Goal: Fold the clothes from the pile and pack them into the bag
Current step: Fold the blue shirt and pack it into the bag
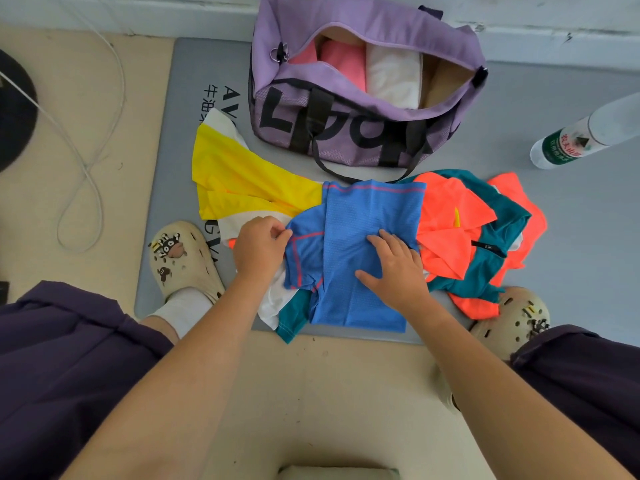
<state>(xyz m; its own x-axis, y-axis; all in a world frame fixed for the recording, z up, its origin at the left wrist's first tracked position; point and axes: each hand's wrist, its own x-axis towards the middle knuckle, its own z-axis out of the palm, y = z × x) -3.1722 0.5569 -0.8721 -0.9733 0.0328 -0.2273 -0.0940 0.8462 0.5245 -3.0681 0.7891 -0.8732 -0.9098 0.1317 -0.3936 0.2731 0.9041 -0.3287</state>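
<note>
**Blue shirt half folded on the mat, bag open behind it**

Blue mesh shirt [360, 251] lies on the grey mat [187, 133], on top of the other clothes of the pile. One side of it is already turned over the middle. The left hand [258, 249] pinches the edge of the left sleeve with curled fingers. The right hand [394, 268] lies flat on the middle of the shirt, fingers straight and spread, and presses the cloth down.

Left of the shirt is a yellow and white garment [242, 181]. Right of it is an orange and teal garment [474, 233], crumpled, and part of it goes under the shirt.

Behind the pile stands the purple bag [346, 133], unzipped. Inside it are folded pink pieces [343, 65] and a white one [393, 77], side by side.

A plastic bottle [585, 133] lies on the floor right of the bag. A white cable [86, 150] curls on the floor at the left. Two beige clogs show, the left clog [183, 258] and the right clog [512, 320], at the near edge of the mat.
</note>
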